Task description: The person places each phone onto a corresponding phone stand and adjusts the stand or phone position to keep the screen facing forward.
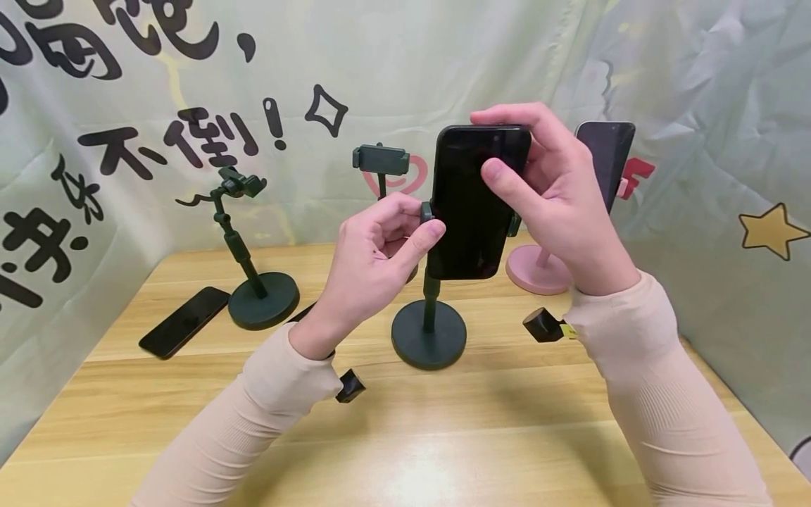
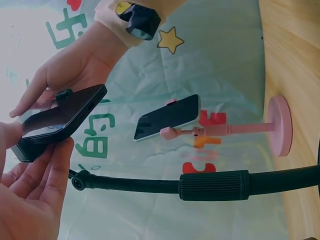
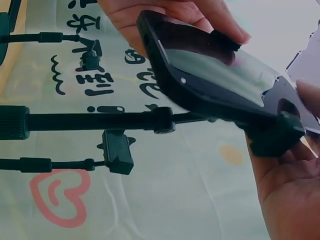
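A black phone (image 1: 469, 218) stands upright in the clamp of a dark green phone stand (image 1: 429, 336), its dark screen facing me. My left hand (image 1: 380, 246) pinches the clamp's left arm (image 1: 426, 211) between thumb and fingers, at the phone's left edge. With my right hand (image 1: 560, 193) I hold the phone's upper right part, thumb on the screen and fingers behind and over the top edge. The clamp's right arm (image 1: 514, 225) shows at the opposite edge. In the right wrist view the clamp arm (image 3: 280, 135) sits against the phone's side.
Left of the hands, another dark green stand (image 1: 262, 299) has its holder bare, beside a black phone (image 1: 185, 322) lying flat. A third green holder (image 1: 380, 160) rises behind. On the right, a pink stand (image 1: 538, 270) carries a phone (image 1: 605, 155). Printed cloth (image 1: 481, 63) hangs behind the wooden table (image 1: 443, 436).
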The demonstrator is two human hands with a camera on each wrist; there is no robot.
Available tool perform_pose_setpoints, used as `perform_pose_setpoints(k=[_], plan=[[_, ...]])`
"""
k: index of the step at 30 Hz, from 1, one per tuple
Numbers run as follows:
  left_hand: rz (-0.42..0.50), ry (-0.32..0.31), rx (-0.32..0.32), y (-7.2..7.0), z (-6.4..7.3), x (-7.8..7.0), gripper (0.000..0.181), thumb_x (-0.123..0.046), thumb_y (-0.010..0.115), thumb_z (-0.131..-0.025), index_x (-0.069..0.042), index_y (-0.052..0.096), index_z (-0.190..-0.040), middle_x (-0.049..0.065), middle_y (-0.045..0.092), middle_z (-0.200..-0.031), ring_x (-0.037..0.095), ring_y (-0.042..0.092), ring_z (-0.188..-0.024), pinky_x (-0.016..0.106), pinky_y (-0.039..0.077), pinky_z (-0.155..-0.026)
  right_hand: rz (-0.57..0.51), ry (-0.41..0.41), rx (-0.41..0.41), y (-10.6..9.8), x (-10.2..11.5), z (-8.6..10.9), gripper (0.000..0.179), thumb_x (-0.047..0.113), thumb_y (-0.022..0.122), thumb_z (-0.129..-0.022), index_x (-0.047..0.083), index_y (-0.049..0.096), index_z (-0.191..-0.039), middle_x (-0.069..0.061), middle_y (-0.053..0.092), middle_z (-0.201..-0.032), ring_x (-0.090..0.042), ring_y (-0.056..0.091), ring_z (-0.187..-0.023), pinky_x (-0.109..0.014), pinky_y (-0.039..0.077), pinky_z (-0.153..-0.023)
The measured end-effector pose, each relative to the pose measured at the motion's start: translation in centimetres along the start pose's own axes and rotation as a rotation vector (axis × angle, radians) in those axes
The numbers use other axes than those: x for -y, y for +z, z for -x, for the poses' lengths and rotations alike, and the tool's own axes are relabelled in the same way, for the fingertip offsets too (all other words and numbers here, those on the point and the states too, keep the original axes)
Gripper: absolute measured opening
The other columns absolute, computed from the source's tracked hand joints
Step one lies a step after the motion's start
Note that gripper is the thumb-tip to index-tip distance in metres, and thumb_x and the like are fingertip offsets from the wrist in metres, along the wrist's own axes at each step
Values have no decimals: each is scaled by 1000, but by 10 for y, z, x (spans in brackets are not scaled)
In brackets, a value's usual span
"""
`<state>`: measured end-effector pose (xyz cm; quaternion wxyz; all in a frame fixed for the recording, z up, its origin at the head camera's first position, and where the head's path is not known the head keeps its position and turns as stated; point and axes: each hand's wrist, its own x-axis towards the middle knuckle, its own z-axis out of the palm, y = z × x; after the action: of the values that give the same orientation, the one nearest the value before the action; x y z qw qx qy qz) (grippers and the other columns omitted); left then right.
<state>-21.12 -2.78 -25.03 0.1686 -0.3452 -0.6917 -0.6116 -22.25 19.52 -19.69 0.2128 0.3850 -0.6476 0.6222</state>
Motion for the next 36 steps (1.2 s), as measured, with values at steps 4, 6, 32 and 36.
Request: perform_pose_setpoints(k=[4, 6, 32, 36], plan=[[2, -7, 0, 0, 0, 0, 9, -7, 74, -100, -1, 68, -102, 14, 66, -78, 18, 45, -55, 24, 45, -56, -81, 37, 6, -8, -8, 5, 34, 12, 67, -106, 5, 64, -139, -14, 75, -120, -28, 73, -102, -28, 62, -88], [-1, -5, 1, 0, -1, 0, 9, -7, 74, -100, -1, 68, -102, 14, 66, -79, 18, 46, -56, 24, 46, -57, -142, 45, 11, -12, -13, 9, 34, 19, 67, -107, 5, 64, -138, -14, 73, -119, -28, 70, -98, -28, 61, -84], [9, -48, -4, -2, 2, 1, 12, -8, 73, -100, -1, 68, -109, 13, 74, -89, 20, 67, -75, 24, 60, -72, -200, 301, 33, -20, -65, 55, 31, 24, 47, -116, 22, 60, -144, 8, 66, -135, -7, 65, -113, -23, 57, -100], [5, -59, -6, -2, 3, 1, 14, -7, 74, -100, 0, 68, -111, 14, 75, -91, 20, 69, -77, 25, 62, -76, -188, 300, 84, -20, -75, 61, 38, 8, 49, -114, 25, 59, -146, 10, 65, -137, -6, 66, -117, -23, 57, -103]])
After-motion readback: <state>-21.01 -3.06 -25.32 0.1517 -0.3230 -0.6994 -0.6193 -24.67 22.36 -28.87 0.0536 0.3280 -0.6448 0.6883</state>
